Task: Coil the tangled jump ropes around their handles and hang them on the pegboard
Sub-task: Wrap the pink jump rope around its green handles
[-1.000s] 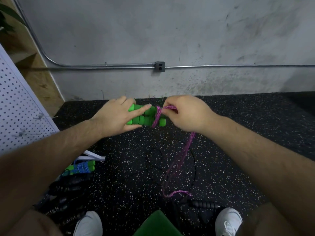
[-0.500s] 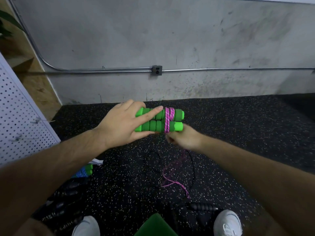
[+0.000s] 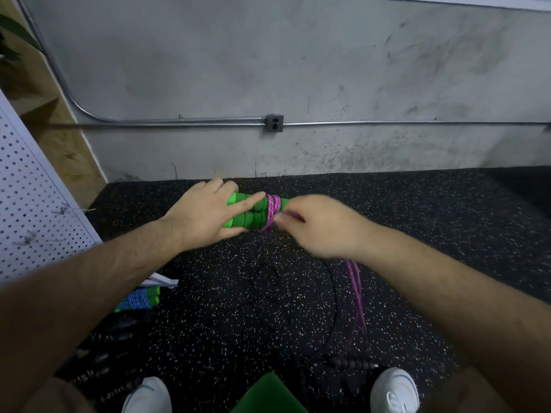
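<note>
I saw the left hand (image 3: 205,213) curled tight round the green handles (image 3: 250,218), pink rope (image 3: 272,208) wound at their 3 o'clock end, right hand (image 3: 323,226) pinched it there, blurred.

The bare left forearm (image 3: 104,281) and right forearm (image 3: 432,281) reached forward, the 2 hands meeting at centre. The left hand (image 3: 205,214) gripped the paired green handles (image 3: 252,217) — index finger laid straight along the top. The right hand (image 3: 323,226), blurred, knuckles up, pinched the pink rope (image 3: 272,208) just beside them.
</note>
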Motion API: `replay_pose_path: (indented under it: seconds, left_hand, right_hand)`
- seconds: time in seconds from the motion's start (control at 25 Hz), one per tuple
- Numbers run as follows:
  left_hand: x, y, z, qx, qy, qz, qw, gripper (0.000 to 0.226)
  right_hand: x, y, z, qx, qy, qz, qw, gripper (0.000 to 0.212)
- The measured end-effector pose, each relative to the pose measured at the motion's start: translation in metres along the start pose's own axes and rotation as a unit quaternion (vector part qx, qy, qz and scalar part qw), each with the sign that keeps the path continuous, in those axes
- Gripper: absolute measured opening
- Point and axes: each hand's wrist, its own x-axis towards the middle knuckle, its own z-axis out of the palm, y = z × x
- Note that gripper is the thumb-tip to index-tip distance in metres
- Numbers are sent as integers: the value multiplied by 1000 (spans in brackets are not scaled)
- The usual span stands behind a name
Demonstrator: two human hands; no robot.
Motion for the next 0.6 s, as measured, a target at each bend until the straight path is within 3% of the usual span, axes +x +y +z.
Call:
replay_pose_path:
  seconds: [0.12, 0.24, 0.4, 0.52, 0.6]
  left_hand:
    - [1, 15, -3, -34, 24, 61, 997, 80]
    - [3, 28, -14, -82, 63, 95, 990, 79]
    - [5, 34, -29, -143, 94, 67, 983, 82]
    - [3, 35, -30, -174, 101, 53, 978, 80]
    - [6, 37, -34, -201, 120, 27, 972, 80]
  right_hand:
    - [11, 22, -14, -93, 113, -10, 989, 24]
    - [25, 47, -13, -39, 130, -29, 990, 17]
    - [39, 73, 6, 196, 97, -11, 976, 12]
    - [35, 83, 25, 408, 13, 48, 912, 18]
    - [30, 86, 44, 423, -64, 79, 901, 22]
